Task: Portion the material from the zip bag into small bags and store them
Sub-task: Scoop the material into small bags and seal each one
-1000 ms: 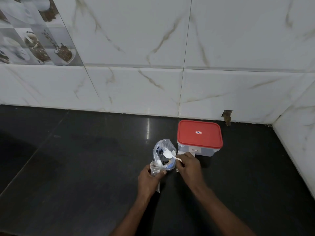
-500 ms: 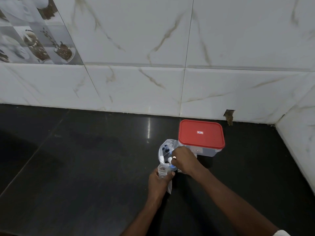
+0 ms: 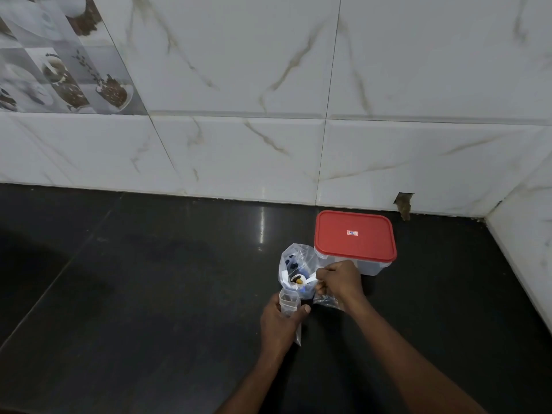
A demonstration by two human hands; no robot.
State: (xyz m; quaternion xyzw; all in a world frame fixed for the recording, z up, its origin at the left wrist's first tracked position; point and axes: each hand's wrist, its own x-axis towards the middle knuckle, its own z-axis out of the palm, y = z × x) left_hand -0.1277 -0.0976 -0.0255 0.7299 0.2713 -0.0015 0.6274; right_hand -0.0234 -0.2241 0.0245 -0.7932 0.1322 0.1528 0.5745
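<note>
A clear zip bag (image 3: 298, 261) stands open on the black counter, with blue and dark bits inside. My right hand (image 3: 339, 280) pinches a small white spoon (image 3: 301, 279) whose bowl, carrying a few yellow and dark pieces, sits in the zip bag's mouth. Just in front of it my left hand (image 3: 280, 322) grips a small clear bag (image 3: 288, 303) upright, its open top below the spoon. More crumpled clear plastic (image 3: 327, 301) lies under my right hand.
A clear plastic box with a red lid (image 3: 355, 237) stands right behind the zip bag, near the tiled wall. The wall corner closes the counter (image 3: 149, 294) on the right. Dark counter stretches to the left.
My right hand dipped into the zip bag with the spoon and has drawn back to the right, the spoon now loaded at the bag's mouth. My left hand keeps its grip on the small bag.
</note>
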